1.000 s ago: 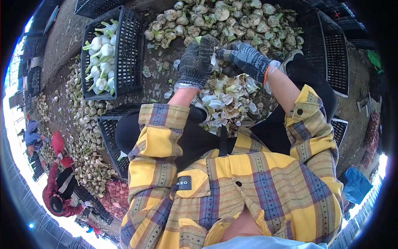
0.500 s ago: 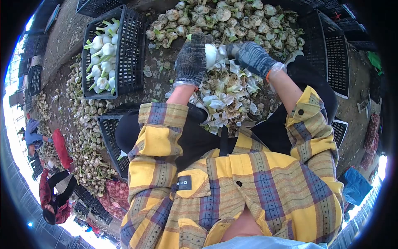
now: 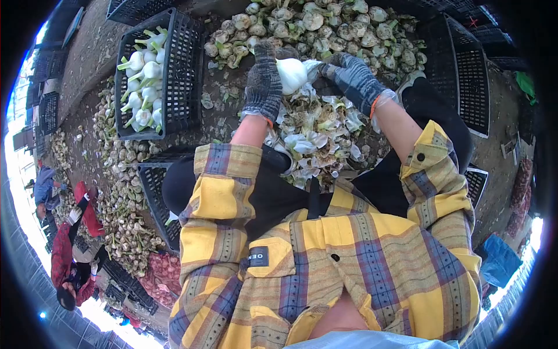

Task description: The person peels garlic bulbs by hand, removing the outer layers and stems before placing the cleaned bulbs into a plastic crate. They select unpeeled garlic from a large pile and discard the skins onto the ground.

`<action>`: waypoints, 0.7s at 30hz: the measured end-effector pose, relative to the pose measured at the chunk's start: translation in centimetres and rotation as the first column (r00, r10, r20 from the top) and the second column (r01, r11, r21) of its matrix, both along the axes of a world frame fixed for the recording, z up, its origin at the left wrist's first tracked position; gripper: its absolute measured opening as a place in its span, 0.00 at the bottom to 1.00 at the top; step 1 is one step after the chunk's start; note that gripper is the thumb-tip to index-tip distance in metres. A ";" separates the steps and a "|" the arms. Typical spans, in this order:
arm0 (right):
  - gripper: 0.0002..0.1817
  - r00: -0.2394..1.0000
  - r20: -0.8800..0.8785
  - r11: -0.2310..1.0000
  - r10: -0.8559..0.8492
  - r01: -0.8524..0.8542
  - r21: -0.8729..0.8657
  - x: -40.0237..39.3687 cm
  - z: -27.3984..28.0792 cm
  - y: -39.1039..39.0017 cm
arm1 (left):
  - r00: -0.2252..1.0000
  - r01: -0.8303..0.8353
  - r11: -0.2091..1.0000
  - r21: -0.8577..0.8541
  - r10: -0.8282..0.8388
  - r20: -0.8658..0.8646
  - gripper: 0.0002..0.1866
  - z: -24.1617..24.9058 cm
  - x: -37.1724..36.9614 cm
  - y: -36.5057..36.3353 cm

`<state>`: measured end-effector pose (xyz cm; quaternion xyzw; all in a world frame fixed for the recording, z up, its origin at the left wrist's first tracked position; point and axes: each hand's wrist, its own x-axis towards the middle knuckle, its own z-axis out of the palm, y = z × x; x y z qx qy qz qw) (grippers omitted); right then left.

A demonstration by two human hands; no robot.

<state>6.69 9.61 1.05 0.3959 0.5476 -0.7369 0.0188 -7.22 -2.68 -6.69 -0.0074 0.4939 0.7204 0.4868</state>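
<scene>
In a dark knitted glove, my left hand (image 3: 263,84) is closed around a white garlic bulb (image 3: 292,76), whose smooth side faces right. My right hand (image 3: 353,80), gloved the same way, pinches a strip of papery garlic skin (image 3: 312,68) that still joins the bulb's right side. Below both hands lies a heap of peeled skins (image 3: 317,131). Beyond them spreads a pile of unpeeled garlic bulbs (image 3: 325,29) with dirty outer layers.
A black plastic crate (image 3: 185,75) at the left holds clean white garlic (image 3: 148,72) with green stems. Another crate (image 3: 471,75) stands at the right. More unpeeled garlic (image 3: 125,198) covers the ground at left, near a person in red (image 3: 72,256). A blue bag (image 3: 499,260) lies lower right.
The bulb has turned and shows more of its white side, with skin now stretched from it towards my right hand. The person in red at left has shifted their arms.
</scene>
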 end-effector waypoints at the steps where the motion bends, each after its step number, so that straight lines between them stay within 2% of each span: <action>1: 0.12 1.000 -0.001 1.000 0.000 0.000 0.000 -0.1 1.4 -0.3 | 1.000 0.000 0.997 0.081 -0.001 0.014 0.39 0.0 0.0 0.0; 2: 0.12 0.995 -0.044 0.966 -0.091 0.078 -0.248 -0.1 2.8 -0.6 | 1.000 0.026 1.000 -0.011 -0.026 0.013 0.38 0.0 0.0 -0.2; 3: 0.11 0.980 -0.062 0.866 -0.189 0.136 -0.481 -0.1 3.4 -0.6 | 1.000 0.027 1.000 -0.010 -0.027 0.014 0.38 0.3 0.1 -0.2; 4: 0.11 0.989 -0.141 0.913 -0.053 -0.010 -0.408 -0.3 2.8 -0.4 | 0.999 0.040 0.998 0.040 -0.039 -0.031 0.37 0.5 0.3 -0.1; 5: 0.11 0.989 -0.141 0.913 -0.054 -0.009 -0.409 -0.2 2.2 -0.7 | 0.996 0.055 0.995 0.088 -0.048 -0.078 0.36 0.8 0.6 -0.1; 6: 0.11 0.992 -0.125 0.975 -0.025 -0.003 -0.221 -0.3 1.7 -1.1 | 0.976 -0.079 0.997 -0.011 0.075 -0.202 0.31 5.8 2.8 0.2; 7: 0.11 0.995 -0.103 1.000 0.000 -0.002 -0.024 -0.3 1.4 -1.3 | 0.976 -0.079 0.997 -0.011 0.075 -0.202 0.31 5.6 2.7 0.1; 9: 0.14 0.991 -0.135 1.000 -0.007 0.007 -0.001 -0.2 2.0 -1.5 | 0.954 -0.037 0.927 -0.373 -0.078 -0.289 0.26 5.3 2.5 -0.2; 10: 0.14 0.995 -0.082 0.997 -0.058 0.061 0.036 -0.3 2.3 -1.5 | 0.983 0.041 0.921 -0.387 -0.106 -0.149 0.23 5.6 2.4 -0.4; 11: 0.15 0.993 -0.029 0.991 -0.110 0.112 0.075 -0.4 2.5 -1.5 | 0.983 0.041 0.920 -0.389 -0.106 -0.148 0.23 5.8 2.5 -0.4; 13: 0.16 0.985 -0.054 0.987 -0.162 0.163 0.014 -0.1 0.3 -0.4 | 0.997 -0.058 0.973 -0.222 0.070 0.043 0.19 6.3 2.7 -0.1; 15: 0.10 0.964 -0.033 0.961 -0.265 0.267 0.072 -0.1 -0.2 0.0 | 0.996 -0.074 0.973 -0.219 0.085 0.039 0.18 6.7 2.4 -0.2; 17: 0.10 0.967 -0.025 0.963 -0.255 0.256 0.081 -0.1 -0.2 0.4 | 0.977 -0.188 0.972 -0.138 0.199 0.070 0.18 7.2 2.4 -0.4; 18: 0.11 0.994 0.092 0.992 -0.063 0.052 0.114 -0.1 -0.4 0.8 | 0.985 -0.166 0.983 -0.079 0.170 0.039 0.18 5.7 1.8 -0.5; 19: 0.12 0.969 0.212 0.980 0.127 -0.155 0.122 -0.2 -0.7 1.5 | 0.985 -0.166 0.983 -0.081 0.170 0.041 0.18 5.7 1.6 -0.6; 20: 0.16 0.898 0.290 0.908 0.330 -0.386 0.161 -0.2 -2.4 2.3 | 0.985 -0.172 0.981 -0.092 0.170 -0.035 0.17 5.7 1.5 -0.6; 21: 0.16 0.897 0.291 0.908 0.332 -0.388 0.160 -0.1 -1.7 1.6 | 0.979 -0.181 0.978 -0.104 0.169 -0.111 0.16 5.7 1.4 -0.6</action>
